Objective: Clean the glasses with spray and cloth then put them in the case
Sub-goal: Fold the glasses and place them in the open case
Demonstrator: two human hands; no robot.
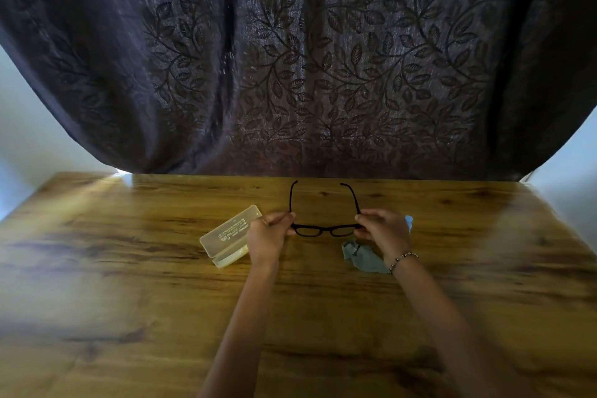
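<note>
- The left hand (268, 236) pinches the left corner of the glasses (324, 230), and the right hand (384, 231) pinches the right corner.
- The glasses are held over the worktop (129, 284), arms unfolded and pointing away from the person.
- A closed pale case (227, 236) lies just left of the left hand.
- A crumpled blue-grey cloth (363, 257) lies under the right wrist, which wears a beaded bracelet (402, 260).
- A dark leaf-patterned curtain (290, 58) hangs behind.
</note>
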